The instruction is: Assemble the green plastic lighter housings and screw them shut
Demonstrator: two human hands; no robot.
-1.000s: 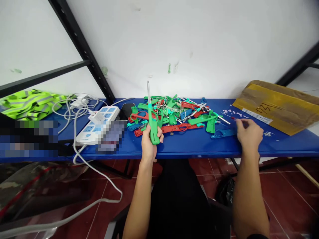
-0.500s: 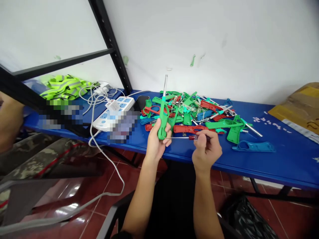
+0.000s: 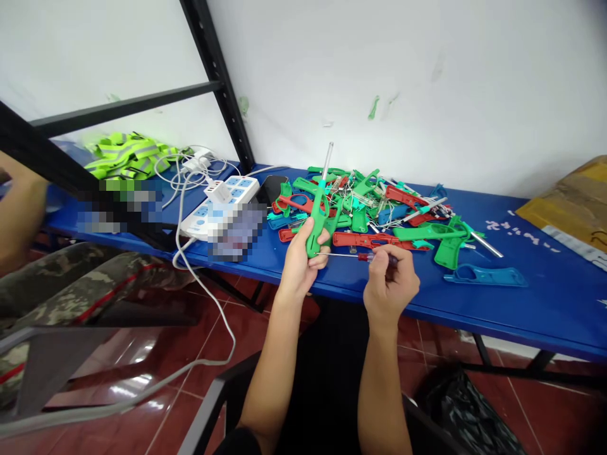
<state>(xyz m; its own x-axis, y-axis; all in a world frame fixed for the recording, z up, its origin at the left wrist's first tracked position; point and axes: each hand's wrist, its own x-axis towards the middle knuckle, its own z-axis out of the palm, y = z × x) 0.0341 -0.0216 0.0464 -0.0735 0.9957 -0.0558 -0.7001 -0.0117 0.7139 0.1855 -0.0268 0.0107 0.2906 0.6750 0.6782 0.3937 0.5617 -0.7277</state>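
My left hand (image 3: 303, 259) is closed around the handle of a green utility lighter (image 3: 318, 218), whose metal tube points up and slightly right. In my right hand (image 3: 392, 278) is a screwdriver (image 3: 364, 256) with a dark red handle and a thin shaft lying level. Its tip meets the lower end of the lighter's green handle; how deep it sits cannot be made out. Behind both hands lies a heap of lighter parts (image 3: 358, 202): green, red and blue shells, metal tubes and wires. A single blue shell half (image 3: 486, 276) rests to the right.
A white power strip (image 3: 220, 205) with tangled cables and a dark phone (image 3: 272, 189) lie on the blue table (image 3: 559, 309). Left stands a black metal frame (image 3: 222, 95), with a yellow-green reflective vest (image 3: 133, 155) behind it. Far left is another person's arm (image 3: 21, 215). A cardboard box (image 3: 569, 208) sits right.
The view has shifted slightly. The lighter leans a little more to the right, and my right hand with the screwdriver is slightly closer to it. The screwdriver tip stays at the handle's end.
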